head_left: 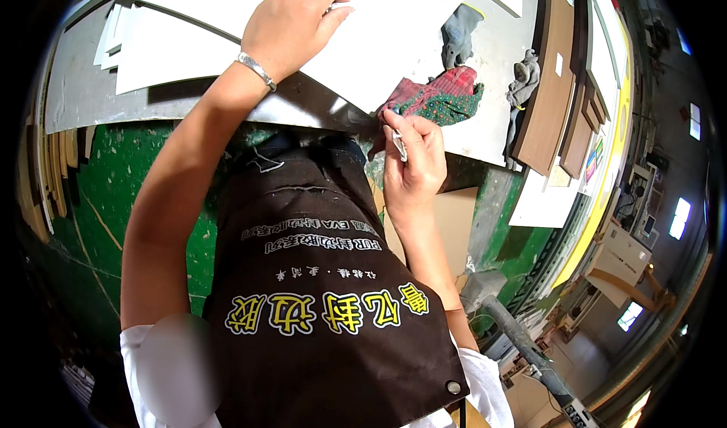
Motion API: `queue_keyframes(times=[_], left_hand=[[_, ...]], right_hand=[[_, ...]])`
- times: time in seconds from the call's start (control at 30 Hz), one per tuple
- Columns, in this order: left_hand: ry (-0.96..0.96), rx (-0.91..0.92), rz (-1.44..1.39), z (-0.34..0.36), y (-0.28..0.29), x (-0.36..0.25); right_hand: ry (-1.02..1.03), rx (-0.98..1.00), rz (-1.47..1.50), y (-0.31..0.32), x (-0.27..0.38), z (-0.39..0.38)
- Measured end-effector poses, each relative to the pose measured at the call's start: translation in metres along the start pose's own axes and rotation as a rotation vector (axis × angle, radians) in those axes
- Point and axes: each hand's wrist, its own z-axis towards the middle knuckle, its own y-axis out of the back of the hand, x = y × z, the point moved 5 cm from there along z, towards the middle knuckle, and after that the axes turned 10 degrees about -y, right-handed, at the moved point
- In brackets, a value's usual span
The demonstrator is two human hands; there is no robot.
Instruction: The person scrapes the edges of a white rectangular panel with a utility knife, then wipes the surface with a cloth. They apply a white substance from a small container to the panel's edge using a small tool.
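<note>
Fingers [322, 8] on flat white panel [394, 42]

Cloth [443, 95] on the table [492, 65], right of the sheets [174, 46], gloves [462, 31] behind it.

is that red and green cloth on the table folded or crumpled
Crumpled. The red and green cloth lies bunched in an uneven heap with loose folds on the grey table, just beyond the right hand.

Red-green patterned cloth [443, 95], white board [379, 34]
</note>
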Motion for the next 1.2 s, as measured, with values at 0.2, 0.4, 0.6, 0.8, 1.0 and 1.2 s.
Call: queue_keyframes(times=[0.2,0.4,0.6,0.8,1.0,1.2], left_hand=[[0.015,-0.003,-0.035,0.004,0.001,0.0],[0.018,0.011,-0.04,0.004,0.003,0.0],[0.023,0.001,-0.057,0.005,0.004,-0.002],[0.028,0.019,-0.081,0.003,0.002,-0.004],[0.009,-0.006,-0.049,0.005,0.003,-0.001],[0.021,0.033,-0.016,0.005,0.001,-0.003]], right_hand=[[0.046,0.11,-0.169,-0.015,0.006,-0.002],[0.08,0.156,-0.199,-0.012,0.011,0.003],[0.192,0.058,-0.047,0.007,0.019,0.0],[0.224,0.022,-0.171,-0.013,0.012,0.001],[0.181,0.013,-0.209,-0.023,0.016,0.008],[0.196,-0.078,-0.127,-0.02,-0.001,-0.01]])
